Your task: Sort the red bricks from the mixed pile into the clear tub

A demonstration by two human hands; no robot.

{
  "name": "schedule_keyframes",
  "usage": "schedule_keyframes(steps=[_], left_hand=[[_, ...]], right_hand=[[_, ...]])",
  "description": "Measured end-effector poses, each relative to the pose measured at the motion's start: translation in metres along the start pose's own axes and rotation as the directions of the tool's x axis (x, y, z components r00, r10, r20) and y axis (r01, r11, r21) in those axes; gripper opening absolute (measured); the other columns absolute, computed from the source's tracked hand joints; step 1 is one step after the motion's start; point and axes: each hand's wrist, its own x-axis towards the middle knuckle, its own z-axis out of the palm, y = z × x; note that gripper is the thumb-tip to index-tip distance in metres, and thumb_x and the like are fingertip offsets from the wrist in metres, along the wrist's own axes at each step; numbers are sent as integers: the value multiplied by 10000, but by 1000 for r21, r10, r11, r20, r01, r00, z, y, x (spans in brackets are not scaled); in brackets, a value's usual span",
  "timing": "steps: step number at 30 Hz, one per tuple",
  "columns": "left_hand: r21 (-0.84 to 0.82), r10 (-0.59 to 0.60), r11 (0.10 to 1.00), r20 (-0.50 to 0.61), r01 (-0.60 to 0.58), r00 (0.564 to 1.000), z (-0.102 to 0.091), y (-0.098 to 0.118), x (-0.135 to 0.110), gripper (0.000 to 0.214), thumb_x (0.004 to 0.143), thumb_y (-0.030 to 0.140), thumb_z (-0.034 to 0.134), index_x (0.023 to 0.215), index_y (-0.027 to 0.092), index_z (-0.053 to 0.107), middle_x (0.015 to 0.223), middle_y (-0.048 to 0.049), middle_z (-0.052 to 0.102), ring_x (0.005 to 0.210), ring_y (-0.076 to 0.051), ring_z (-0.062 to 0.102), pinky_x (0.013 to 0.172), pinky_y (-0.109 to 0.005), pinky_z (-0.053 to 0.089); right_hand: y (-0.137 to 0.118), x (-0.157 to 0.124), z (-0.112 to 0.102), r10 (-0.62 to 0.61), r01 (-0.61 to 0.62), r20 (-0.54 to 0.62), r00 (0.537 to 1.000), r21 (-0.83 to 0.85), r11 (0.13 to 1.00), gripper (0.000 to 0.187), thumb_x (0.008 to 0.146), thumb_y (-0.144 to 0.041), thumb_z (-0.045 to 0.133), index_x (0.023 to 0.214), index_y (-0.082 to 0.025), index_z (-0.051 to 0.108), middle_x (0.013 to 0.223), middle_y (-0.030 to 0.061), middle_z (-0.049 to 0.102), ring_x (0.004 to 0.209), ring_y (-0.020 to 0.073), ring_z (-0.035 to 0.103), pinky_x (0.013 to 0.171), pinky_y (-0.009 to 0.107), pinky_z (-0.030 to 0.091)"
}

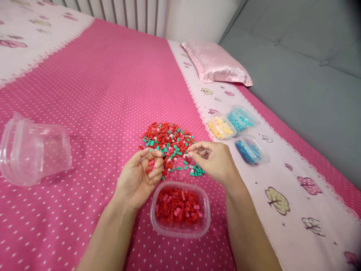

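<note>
A loose pile of small toy bricks (pixel 166 137), mostly red with green, white and pink ones, lies on the bedspread. My left hand (pixel 139 175) is palm up at the pile's near left edge, its fingers curled around several pinkish-red bricks (pixel 151 165). At the pile's right side my right hand (pixel 213 158) has thumb and forefinger pinched together; whatever is between the tips is too small to make out. Below both hands stands a clear plastic tub (pixel 180 233) holding red bricks and a few pink ones.
Stacked clear tubs (pixel 36 150) lie on their side at the left. On the right stand small tubs of yellow bricks (pixel 220 128), turquoise bricks (pixel 239 119) and blue bricks (pixel 249 150). A pink pillow (pixel 216 62) rests farther back beside the grey padded panel (pixel 299 67).
</note>
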Motion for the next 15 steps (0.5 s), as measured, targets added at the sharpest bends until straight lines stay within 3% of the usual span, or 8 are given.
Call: schedule_keyframes(steps=[4,10,15], left_hand=[[93,18,996,-43,-14,999,2,-1,-1,317,880,226,340,755,107,606,572,0,452,400,-46,263,356,-156,222],[137,-8,991,2,8,1000,5,-4,-1,342,901,241,331,710,116,585,542,8,467,376,-36,266,350,-147,225],[123,-37,992,17,35,999,3,-3,-1,332,906,229,333,727,113,588,551,18,456,372,-28,256,347,-140,224]], right_hand=[[-23,-12,4,-130,132,-22,991,165,977,75,753,-203,642,802,-172,690,681,-4,675,552,93,573,513,200,446],[-42,-21,20,-350,351,-33,936,144,925,94,787,-145,622,842,-188,685,771,-8,684,621,85,585,605,210,483],[-44,-22,28,-365,370,-64,929,89,925,190,797,-131,613,967,-192,675,843,1,682,682,92,601,654,221,497]])
